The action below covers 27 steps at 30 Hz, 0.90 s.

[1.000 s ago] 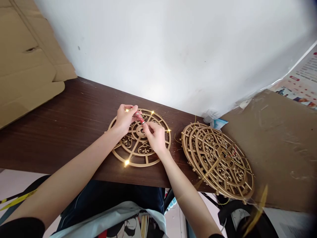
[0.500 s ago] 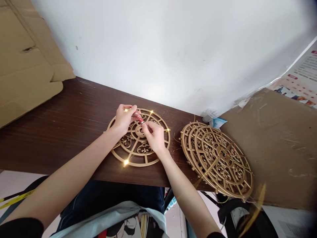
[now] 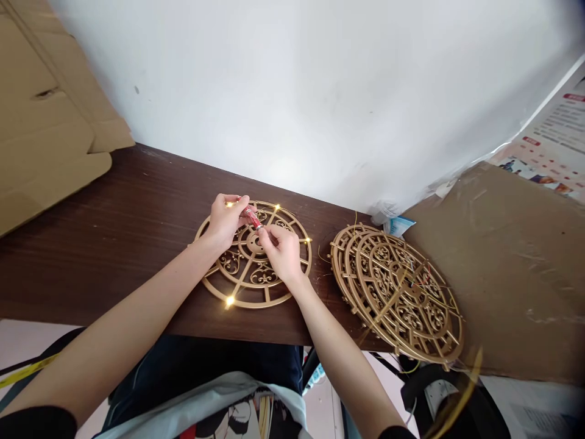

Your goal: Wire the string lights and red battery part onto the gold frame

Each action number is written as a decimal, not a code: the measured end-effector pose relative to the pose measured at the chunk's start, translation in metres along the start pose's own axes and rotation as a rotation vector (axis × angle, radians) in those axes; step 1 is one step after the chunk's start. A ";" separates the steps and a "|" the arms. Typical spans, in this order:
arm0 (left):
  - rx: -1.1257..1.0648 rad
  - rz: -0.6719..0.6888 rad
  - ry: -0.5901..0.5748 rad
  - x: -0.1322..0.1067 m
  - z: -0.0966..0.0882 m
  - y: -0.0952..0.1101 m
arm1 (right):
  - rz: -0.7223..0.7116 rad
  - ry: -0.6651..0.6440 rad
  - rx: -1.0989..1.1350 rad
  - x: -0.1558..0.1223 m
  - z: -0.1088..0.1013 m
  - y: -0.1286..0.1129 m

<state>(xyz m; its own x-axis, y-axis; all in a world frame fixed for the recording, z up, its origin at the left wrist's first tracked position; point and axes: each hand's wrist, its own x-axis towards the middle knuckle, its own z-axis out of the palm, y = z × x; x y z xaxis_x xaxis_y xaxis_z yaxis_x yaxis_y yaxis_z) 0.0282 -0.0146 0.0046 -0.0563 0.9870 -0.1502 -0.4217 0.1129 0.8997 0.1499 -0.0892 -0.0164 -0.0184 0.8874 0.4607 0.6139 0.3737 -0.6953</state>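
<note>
Dark wooden desk (image 3: 114,231) against a white wall; flattened cardboard (image 3: 46,122) at the far left corner, a brown taped sheet (image 3: 512,262) over the right end.

Item 1: gold filigree disc (image 3: 237,280), round, openwork with spokes and scrolls, lying flat near the desk's middle, close to the front edge. Small lit warm-white LEDs (image 3: 227,300) dot its rim.

Item 2: small red cylinder (image 3: 251,217), held just above the disc's hub; probably a battery or light-string fitting, too small to tell.

Left hand (image 3: 223,221): thumb and fingers pinching the cylinder's far end. Right hand (image 3: 284,253): fingertips pinching its near end, heel of the hand over the disc.

Item 3: stack of like gold discs (image 3: 397,292), with thin red and dark wires, at the front edge to the right, overhanging it and apart from both hands.

Handling note: the piece looks fiddly and the wire fine; best steadied with one hand while the other works in small motions, without tugging the light string or shifting the disc.
</note>
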 end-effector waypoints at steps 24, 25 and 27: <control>0.081 0.003 -0.033 -0.001 -0.001 0.006 | -0.034 -0.028 0.002 0.002 -0.001 -0.004; 0.077 0.003 -0.040 0.000 -0.001 0.005 | -0.046 -0.039 0.008 0.002 -0.001 -0.004; 0.071 0.005 -0.061 0.002 -0.003 0.003 | -0.070 -0.067 0.011 0.002 -0.001 -0.005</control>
<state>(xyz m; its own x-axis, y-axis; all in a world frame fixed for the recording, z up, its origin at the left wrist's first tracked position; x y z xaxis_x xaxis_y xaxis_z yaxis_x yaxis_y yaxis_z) 0.0245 -0.0130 0.0057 -0.0019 0.9925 -0.1226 -0.3560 0.1139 0.9275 0.1477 -0.0895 -0.0114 -0.1145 0.8749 0.4706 0.6007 0.4383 -0.6687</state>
